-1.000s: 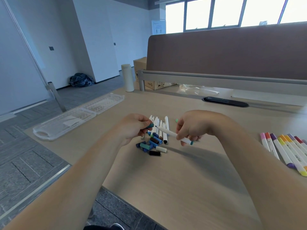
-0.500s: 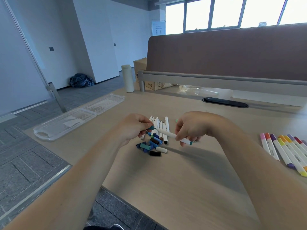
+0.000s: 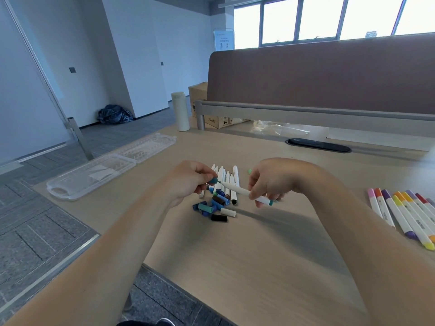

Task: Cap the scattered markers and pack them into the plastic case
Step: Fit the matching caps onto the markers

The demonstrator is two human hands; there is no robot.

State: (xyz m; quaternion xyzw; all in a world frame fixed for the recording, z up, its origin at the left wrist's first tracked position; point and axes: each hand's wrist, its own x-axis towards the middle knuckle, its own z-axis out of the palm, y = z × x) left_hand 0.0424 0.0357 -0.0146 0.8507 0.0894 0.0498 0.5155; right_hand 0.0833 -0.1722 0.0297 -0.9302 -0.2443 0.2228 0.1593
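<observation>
My right hand (image 3: 270,182) pinches a white marker (image 3: 244,192) with a teal end cap, its bare tip pointing left. My left hand (image 3: 188,178) pinches a teal cap (image 3: 213,180) just left of that tip, a small gap between them. Below the hands lie several uncapped white markers (image 3: 229,182) and a pile of loose caps (image 3: 213,207) in blue, teal, brown, white and black. The open clear plastic case (image 3: 94,175) lies at the left on the wooden desk (image 3: 259,255). A row of capped markers (image 3: 404,212) rests at the right edge.
A white cylindrical bottle (image 3: 180,111) stands at the desk's far left corner. A brown partition (image 3: 317,78) with a grey rail closes the back. A black cable slot (image 3: 317,145) and a crumpled clear wrapper (image 3: 275,128) lie behind. One small green cap (image 3: 249,171) sits alone.
The teal cap and the marker's tip came close together half a second ago and now stand slightly apart again. Both hands stay over the pile.
</observation>
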